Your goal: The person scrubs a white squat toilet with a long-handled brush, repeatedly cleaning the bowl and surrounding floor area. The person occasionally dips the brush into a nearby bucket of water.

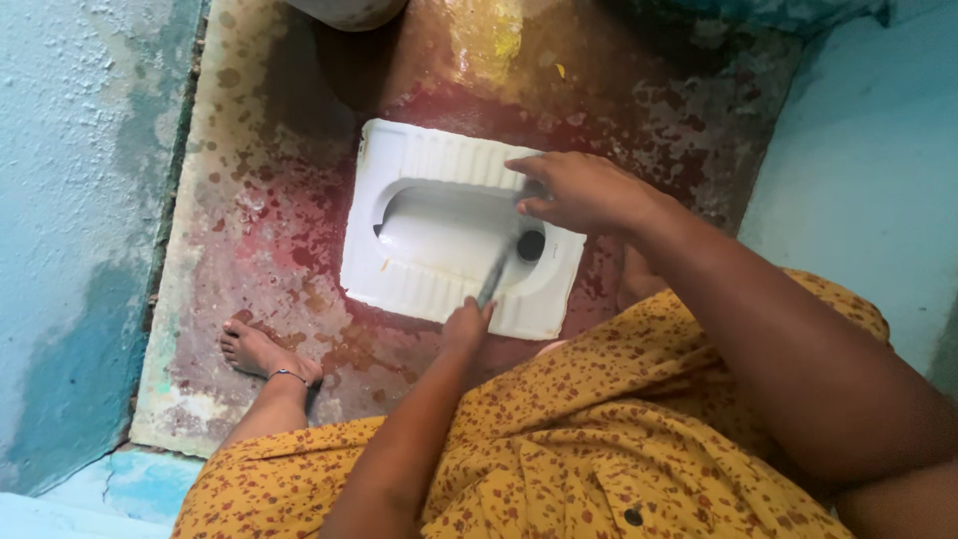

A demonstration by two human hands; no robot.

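A white squat toilet pan is set into a worn red floor. A thin grey stick-like handle, blurred, slants across the pan's bowl close to the dark drain hole. My left hand grips the handle's lower end at the pan's near edge. Over the pan's right side, my right hand closes on the upper end. Whatever is on the handle's tip is hidden by that hand.
My bare left foot with an anklet stands on the stained floor left of the pan. Blue walls close in on both sides. A pale round container sits at the top edge. My yellow patterned garment fills the foreground.
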